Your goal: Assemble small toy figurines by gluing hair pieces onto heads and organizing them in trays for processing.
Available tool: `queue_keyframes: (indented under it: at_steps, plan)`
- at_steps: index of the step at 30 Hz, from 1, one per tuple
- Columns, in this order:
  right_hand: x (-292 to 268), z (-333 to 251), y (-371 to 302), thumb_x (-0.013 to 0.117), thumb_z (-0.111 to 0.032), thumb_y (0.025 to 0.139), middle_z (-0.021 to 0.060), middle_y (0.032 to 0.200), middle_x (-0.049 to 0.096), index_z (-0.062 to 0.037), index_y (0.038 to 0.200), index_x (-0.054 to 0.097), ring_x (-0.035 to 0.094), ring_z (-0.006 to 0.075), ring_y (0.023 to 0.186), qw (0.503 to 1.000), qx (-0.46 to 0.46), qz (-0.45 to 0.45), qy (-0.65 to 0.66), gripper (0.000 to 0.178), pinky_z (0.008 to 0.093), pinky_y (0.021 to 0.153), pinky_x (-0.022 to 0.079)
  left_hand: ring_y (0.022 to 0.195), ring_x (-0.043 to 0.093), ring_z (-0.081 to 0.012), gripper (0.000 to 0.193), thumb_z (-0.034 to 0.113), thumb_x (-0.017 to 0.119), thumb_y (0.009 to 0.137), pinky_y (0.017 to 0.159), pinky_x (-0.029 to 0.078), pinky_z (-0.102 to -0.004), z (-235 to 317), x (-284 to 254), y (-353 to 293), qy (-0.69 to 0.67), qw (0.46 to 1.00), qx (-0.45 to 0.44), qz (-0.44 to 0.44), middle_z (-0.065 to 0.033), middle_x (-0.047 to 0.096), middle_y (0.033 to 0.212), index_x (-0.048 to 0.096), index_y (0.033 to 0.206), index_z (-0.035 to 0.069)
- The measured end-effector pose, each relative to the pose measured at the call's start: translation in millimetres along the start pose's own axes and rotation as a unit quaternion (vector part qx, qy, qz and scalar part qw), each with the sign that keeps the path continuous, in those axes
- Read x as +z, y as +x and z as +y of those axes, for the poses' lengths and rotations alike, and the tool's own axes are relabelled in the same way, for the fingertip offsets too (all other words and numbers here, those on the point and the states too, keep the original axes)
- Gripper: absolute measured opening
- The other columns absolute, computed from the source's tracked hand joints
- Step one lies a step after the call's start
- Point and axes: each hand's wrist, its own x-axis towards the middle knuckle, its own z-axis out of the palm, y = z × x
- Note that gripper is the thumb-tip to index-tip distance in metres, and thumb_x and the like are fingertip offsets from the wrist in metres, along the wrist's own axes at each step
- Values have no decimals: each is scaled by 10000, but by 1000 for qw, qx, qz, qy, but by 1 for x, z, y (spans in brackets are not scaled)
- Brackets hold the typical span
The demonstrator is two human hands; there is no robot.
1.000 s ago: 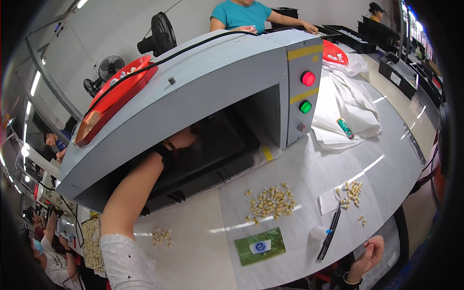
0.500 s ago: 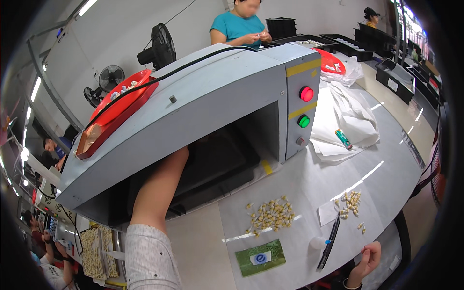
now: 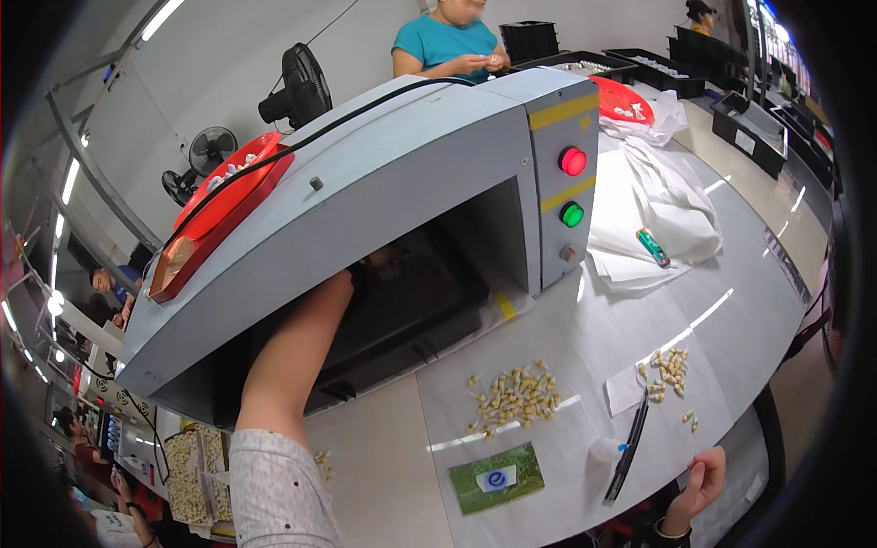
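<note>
My left arm reaches deep into the opening of a grey metal box [image 3: 429, 173] and over a black tray [image 3: 420, 315] inside it. In the shadow there my left hand [image 3: 388, 259] shows only dimly. Its fingers and anything in them cannot be made out. My right hand [image 3: 702, 484] is raised beyond the table's near right edge, fingers curled in, with nothing visible in it. Left of it a black pen-like tool [image 3: 628, 447] lies beside a small white bottle [image 3: 606, 450]. Small yellowish tapered pieces [image 3: 514, 398] lie in a loose pile on the table.
A second pile of pieces [image 3: 671, 370] lies near a white paper [image 3: 624, 391]. A green packet [image 3: 496, 478] sits nearer me. White sheeting [image 3: 639, 201] with a green cylinder [image 3: 652, 247] lies right of the box. A red tray [image 3: 228, 205] rests on top. A co-worker [image 3: 448, 46] stands behind.
The view has shifted slightly. Inside the box, my left hand has become a little more visible over the tray. My right hand stays curled beside the table.
</note>
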Motion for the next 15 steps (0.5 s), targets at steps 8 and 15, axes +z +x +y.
queue_keyframes:
  at_steps: [8, 15]
  plan:
    - [-16, 5, -8, 418, -91, 817, 28, 679, 345, -10, 734, 427, 337, 104, 633, 1000, -6, 1, 3, 116, 219, 588, 266, 665, 512, -108, 358, 307, 558, 756, 597, 433, -212, 6, -3, -23, -178, 973, -104, -107, -40, 544, 749, 573, 1003, 49]
    - [-15, 12, -18, 446, -104, 803, 34, 687, 377, -4, 738, 450, 359, 112, 644, 998, -8, -23, 52, 119, 227, 602, 283, 698, 525, -142, 443, 222, 598, 705, 609, 434, -256, -9, -10, -67, -318, 939, -82, -101, -57, 539, 774, 524, 1092, 19]
